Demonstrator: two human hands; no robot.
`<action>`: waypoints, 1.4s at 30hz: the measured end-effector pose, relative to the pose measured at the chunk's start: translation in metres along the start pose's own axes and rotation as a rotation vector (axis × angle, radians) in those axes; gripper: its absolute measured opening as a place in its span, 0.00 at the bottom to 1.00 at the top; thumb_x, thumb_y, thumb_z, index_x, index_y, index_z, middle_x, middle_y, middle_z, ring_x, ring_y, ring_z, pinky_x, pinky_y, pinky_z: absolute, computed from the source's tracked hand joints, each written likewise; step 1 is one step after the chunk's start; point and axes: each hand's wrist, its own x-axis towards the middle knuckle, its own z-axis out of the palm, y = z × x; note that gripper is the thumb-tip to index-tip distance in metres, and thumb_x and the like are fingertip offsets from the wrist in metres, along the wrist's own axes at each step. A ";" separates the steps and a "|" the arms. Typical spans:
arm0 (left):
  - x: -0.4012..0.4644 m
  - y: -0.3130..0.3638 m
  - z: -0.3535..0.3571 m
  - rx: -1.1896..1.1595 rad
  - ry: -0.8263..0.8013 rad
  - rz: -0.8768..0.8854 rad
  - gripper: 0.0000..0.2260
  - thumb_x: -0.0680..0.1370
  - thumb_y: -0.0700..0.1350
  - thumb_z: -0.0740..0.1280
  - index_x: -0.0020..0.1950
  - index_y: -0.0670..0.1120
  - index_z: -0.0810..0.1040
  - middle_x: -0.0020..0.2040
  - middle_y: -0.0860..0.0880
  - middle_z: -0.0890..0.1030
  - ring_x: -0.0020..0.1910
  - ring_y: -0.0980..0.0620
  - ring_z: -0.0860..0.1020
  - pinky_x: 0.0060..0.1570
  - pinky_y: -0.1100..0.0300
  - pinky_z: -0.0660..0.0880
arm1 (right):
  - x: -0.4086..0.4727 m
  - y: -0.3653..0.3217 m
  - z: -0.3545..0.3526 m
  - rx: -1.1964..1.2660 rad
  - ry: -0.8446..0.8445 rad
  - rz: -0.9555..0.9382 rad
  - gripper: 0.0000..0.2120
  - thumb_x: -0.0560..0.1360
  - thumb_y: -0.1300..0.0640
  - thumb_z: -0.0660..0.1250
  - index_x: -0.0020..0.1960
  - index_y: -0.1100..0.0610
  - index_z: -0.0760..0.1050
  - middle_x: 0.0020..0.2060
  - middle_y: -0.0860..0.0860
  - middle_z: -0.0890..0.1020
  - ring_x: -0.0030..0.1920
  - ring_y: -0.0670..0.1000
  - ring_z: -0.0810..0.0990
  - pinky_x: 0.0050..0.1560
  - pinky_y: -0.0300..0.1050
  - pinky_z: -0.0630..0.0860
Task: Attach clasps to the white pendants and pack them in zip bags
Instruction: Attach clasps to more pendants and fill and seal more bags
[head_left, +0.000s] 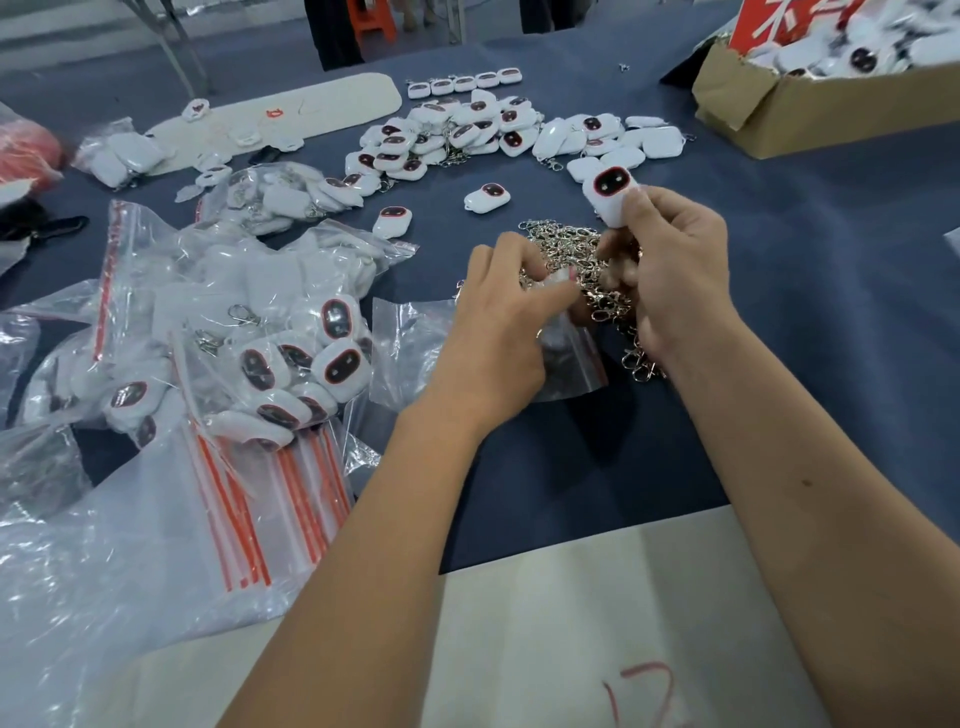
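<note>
The right hand (670, 270) pinches a white pendant (613, 195) between thumb and fingers, above the heap of clasps (587, 260) mid-desk. The left hand (509, 317) has its fingers curled onto a small zip bag (571, 358). Plenty is done, I'd say: filled bags (249, 332) pile up at left. Plenty remains too: loose pendants (467, 135) beyond, and a box (810, 104) still full.
</note>
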 end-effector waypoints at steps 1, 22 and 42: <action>-0.001 -0.001 0.000 -0.040 0.042 -0.015 0.19 0.70 0.29 0.58 0.48 0.45 0.83 0.54 0.45 0.72 0.53 0.44 0.68 0.50 0.52 0.72 | 0.001 -0.001 -0.001 -0.014 -0.013 0.000 0.07 0.84 0.58 0.65 0.56 0.61 0.78 0.27 0.51 0.79 0.23 0.46 0.68 0.26 0.40 0.68; 0.000 -0.003 -0.005 -0.132 0.344 -0.150 0.12 0.68 0.27 0.70 0.42 0.44 0.84 0.43 0.52 0.76 0.41 0.59 0.72 0.41 0.71 0.68 | -0.002 -0.015 -0.009 -0.699 -0.427 0.074 0.14 0.74 0.51 0.79 0.36 0.60 0.83 0.24 0.52 0.77 0.24 0.48 0.69 0.25 0.39 0.66; 0.003 -0.008 -0.009 -0.308 0.393 -0.342 0.14 0.74 0.42 0.73 0.58 0.50 0.78 0.46 0.52 0.77 0.44 0.52 0.76 0.47 0.49 0.77 | 0.020 -0.014 0.030 -0.591 -0.058 -0.165 0.12 0.77 0.65 0.63 0.46 0.56 0.85 0.33 0.49 0.86 0.24 0.40 0.76 0.26 0.33 0.71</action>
